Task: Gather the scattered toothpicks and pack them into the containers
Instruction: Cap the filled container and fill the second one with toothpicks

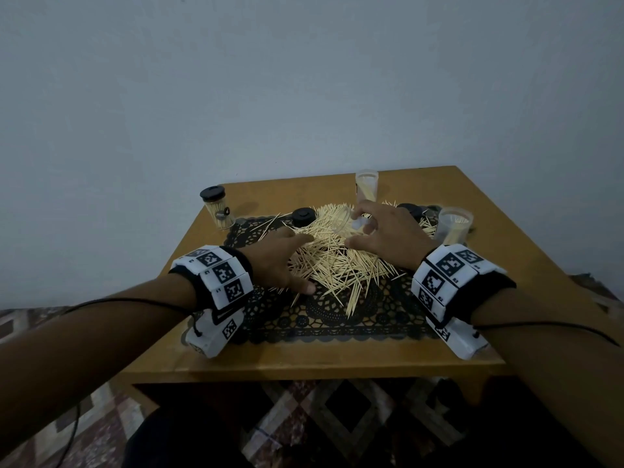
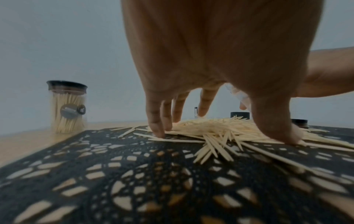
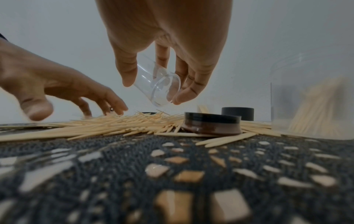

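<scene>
A loose heap of toothpicks [image 1: 337,261] lies on a black lace mat [image 1: 337,319] in the middle of the table. My left hand [image 1: 297,261] is spread over the heap's left side, and its fingertips [image 2: 159,131] and thumb press on the sticks [image 2: 216,133]. My right hand [image 1: 364,231] holds an empty clear container [image 1: 344,219] tilted just above the back of the heap. In the right wrist view the thumb and fingers [image 3: 182,97] grip that container [image 3: 162,81], with its mouth pointing away and down.
A lidded container full of toothpicks [image 1: 217,211] stands at the back left. Two open containers, part filled, stand at the back [image 1: 366,185] and at the right [image 1: 454,224]. Black lids [image 1: 304,216] [image 3: 210,122] lie on the mat by the heap. The table's front edge [image 1: 304,366] is near me.
</scene>
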